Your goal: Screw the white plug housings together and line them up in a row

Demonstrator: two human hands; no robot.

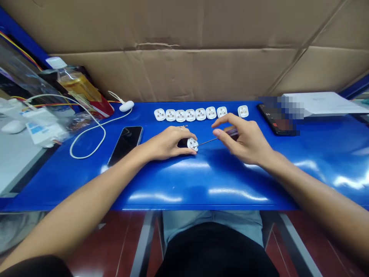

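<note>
My left hand (pixel 170 143) rests on the blue table and grips a small white three-pin plug body (pixel 192 144), its metal contacts showing. My right hand (pixel 242 138) holds a small screwdriver (pixel 230 134) with a dark handle. The screwdriver's thin metal shaft reaches left, and its tip meets the plug body at the screw area. A row of several similar white plug bodies (pixel 190 114) lies just beyond my fingers. One more plug body (pixel 243 111) sits apart at the row's right end.
The blue table (pixel 201 184) holds a black smartphone (pixel 125 145) left of my left hand and a second phone (pixel 276 121), partly pixelated, at the right. A white cable (pixel 86 130), plastic bottle (pixel 77 86) and white box (pixel 323 104) lie around. Cardboard (pixel 184 27) forms the back wall.
</note>
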